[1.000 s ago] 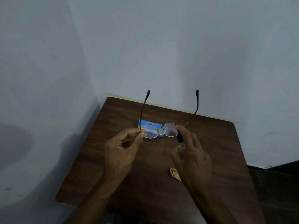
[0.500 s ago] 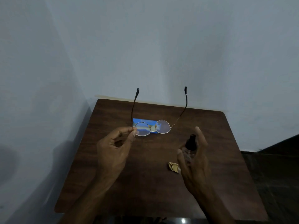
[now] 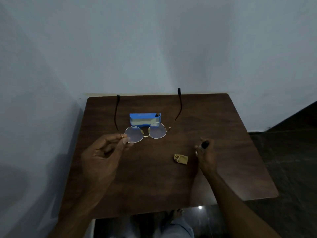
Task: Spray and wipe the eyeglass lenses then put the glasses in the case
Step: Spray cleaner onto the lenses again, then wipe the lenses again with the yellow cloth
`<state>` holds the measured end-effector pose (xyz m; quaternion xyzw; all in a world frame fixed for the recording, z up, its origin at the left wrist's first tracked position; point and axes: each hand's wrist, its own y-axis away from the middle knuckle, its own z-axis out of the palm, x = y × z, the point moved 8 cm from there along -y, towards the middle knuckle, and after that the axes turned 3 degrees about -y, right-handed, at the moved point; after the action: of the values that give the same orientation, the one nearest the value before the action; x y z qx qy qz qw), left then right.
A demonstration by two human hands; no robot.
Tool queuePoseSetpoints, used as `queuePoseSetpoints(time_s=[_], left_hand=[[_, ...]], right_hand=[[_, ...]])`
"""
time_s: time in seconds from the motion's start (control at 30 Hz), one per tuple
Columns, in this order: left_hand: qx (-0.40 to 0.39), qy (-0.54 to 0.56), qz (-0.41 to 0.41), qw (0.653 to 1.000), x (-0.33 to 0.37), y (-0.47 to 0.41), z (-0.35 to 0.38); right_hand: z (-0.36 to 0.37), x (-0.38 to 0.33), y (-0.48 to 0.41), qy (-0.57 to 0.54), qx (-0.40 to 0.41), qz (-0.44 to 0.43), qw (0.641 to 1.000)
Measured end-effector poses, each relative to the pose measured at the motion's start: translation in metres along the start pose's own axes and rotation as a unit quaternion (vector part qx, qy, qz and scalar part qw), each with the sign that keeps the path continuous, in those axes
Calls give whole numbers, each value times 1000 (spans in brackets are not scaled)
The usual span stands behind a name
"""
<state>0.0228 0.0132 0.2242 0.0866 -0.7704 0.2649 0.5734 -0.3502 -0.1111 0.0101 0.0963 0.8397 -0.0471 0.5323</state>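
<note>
My left hand [image 3: 103, 155] pinches the round, thin-rimmed glasses [image 3: 157, 130] by the left lens edge and holds them above the table, temples unfolded and pointing away from me. Behind them, a blue glasses case [image 3: 145, 118] rests on the table. My right hand [image 3: 205, 154] is low at the right, closed around a small spray bottle whose dark cap [image 3: 205, 144] sticks out on top. A crumpled yellowish cloth [image 3: 181, 158] lies on the table just left of that hand.
The brown wooden table [image 3: 154, 186] stands in a corner, with pale walls behind and to the left. Dark floor runs along its right side. My legs and a bare foot [image 3: 173, 214] show below the near edge.
My right hand has carried the spray bottle away from the right lens, down and to the right toward the table. The glasses stay in my left hand. The view has tilted down.
</note>
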Motion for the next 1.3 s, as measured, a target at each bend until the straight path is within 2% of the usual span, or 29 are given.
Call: queuePoseSetpoints(time_s=[0.37,0.57,0.67,0.73,0.8,0.93,1.0,1.07,1.17,1.3], left_hand=[[6,58,-31,998,1,1,6],[1,89,-67,994,-1,4,17],[-1,100,-75,992,-1,4,18],[1,97,-79,992,-3,3,16],[2,94,-88,992,-5,3,16],[-5,98,-111,989,-9,6,19],[-10,97,-111,989,-7,7,20],[-14,96,-115,989,-5,8,21],[-15,105,-126,986,-6,9,21],[-5,128,-157,979,-13,9,19]], right_hand=[[1,11,-6,8,23,-7,1000],[-2,40,0,6,17,50,999],[-6,69,37,13,39,125,991],[-1,67,71,54,43,141,988],[10,52,91,115,29,78,990],[42,20,74,173,-61,-37,982],[59,14,54,219,-118,-66,966],[74,10,39,294,-178,-97,934],[85,4,27,368,-222,-143,892],[92,0,30,366,-271,-139,880]])
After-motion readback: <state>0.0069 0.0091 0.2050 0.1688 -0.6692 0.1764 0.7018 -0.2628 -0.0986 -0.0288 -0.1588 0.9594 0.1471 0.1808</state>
